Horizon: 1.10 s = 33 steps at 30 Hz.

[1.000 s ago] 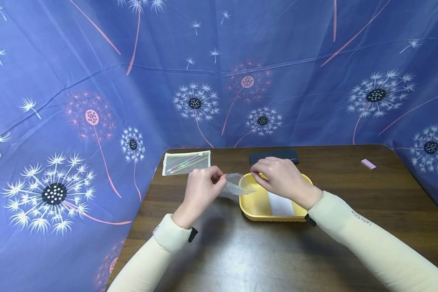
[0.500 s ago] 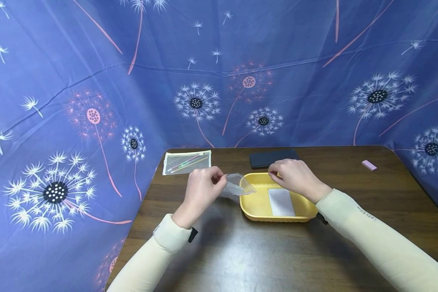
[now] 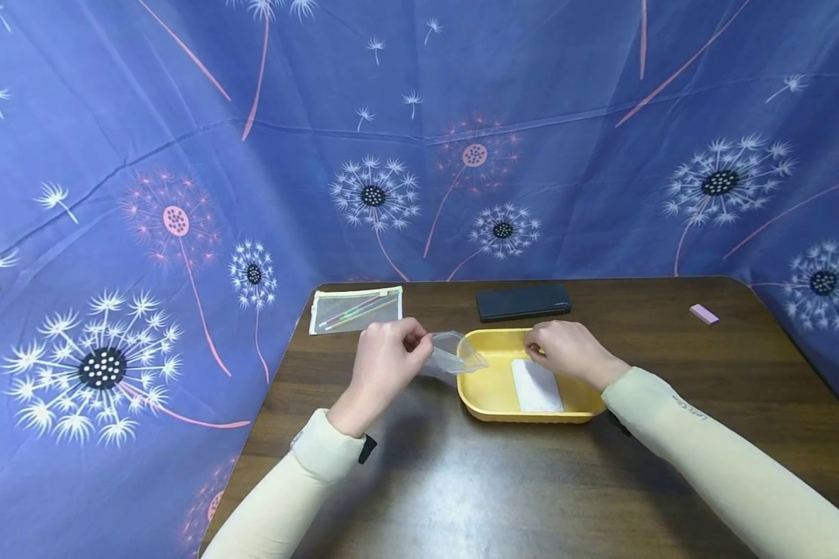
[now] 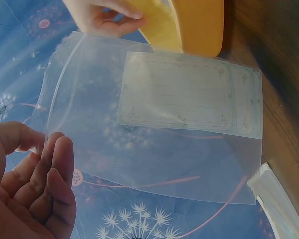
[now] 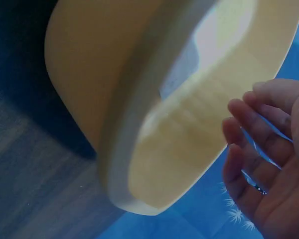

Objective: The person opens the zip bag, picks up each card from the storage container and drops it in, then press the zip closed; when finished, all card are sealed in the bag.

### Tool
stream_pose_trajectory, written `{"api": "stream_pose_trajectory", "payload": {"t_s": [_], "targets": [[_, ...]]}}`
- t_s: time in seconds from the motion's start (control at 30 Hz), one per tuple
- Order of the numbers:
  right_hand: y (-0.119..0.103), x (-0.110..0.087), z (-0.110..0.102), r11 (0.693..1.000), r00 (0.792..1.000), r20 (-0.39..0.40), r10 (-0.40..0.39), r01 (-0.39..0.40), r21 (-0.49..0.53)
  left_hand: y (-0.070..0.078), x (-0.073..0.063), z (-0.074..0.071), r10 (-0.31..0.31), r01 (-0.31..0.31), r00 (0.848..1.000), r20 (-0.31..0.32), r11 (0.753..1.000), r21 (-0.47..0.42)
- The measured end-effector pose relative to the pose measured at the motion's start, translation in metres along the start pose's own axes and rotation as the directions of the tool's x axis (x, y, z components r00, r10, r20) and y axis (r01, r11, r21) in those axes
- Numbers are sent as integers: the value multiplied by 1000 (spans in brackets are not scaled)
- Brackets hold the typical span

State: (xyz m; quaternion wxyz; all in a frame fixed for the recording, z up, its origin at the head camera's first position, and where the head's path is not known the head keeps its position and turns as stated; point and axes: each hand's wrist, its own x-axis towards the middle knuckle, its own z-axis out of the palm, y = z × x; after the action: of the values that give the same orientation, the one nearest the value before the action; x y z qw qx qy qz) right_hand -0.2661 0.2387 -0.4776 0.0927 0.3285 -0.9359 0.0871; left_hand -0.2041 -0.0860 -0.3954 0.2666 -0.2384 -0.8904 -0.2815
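Observation:
My left hand [image 3: 384,365] pinches the edge of a clear plastic zip bag [image 3: 450,353], held up beside the left end of a yellow tray [image 3: 478,404]. Through the plastic in the left wrist view, pale cards with lined, decorated faces [image 4: 172,92] show inside the bag. Over the tray's far right part is my right hand [image 3: 569,349]. Its fingers are loosely curled with nothing between them, as the right wrist view [image 5: 269,149] shows. A white card or paper [image 3: 536,387] lies on the tray's floor, below and left of that hand.
At the back left lies a mesh zip pouch [image 3: 356,309] with several pencil-like sticks. A dark flat case [image 3: 524,303] sits behind the tray. Far right on the wooden table [image 3: 671,373] is a small pink block [image 3: 704,314]. Blue patterned cloth [image 3: 419,194] hangs behind.
My right hand has moved away from the bag's mouth, rightward and down over the tray, uncovering more of the white paper and dark case. The left hand keeps the bag in place.

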Motion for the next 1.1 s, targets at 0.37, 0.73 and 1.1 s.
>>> {"api": "stream_pose_trajectory", "payload": {"t_s": [0.37,0.73,1.1], "targets": [[7,-6,10,996,958,275,81,-90,19,0,0,0,-2,2,1000,-1,1000,-4],[7,-11,20,992,930,351,111,-124,14,0,0,1,-1,1,1000,1,1000,-1],[6,-13,22,985,929,336,153,-171,24,1,-1,2,-8,8,1000,7,1000,-1]]}}
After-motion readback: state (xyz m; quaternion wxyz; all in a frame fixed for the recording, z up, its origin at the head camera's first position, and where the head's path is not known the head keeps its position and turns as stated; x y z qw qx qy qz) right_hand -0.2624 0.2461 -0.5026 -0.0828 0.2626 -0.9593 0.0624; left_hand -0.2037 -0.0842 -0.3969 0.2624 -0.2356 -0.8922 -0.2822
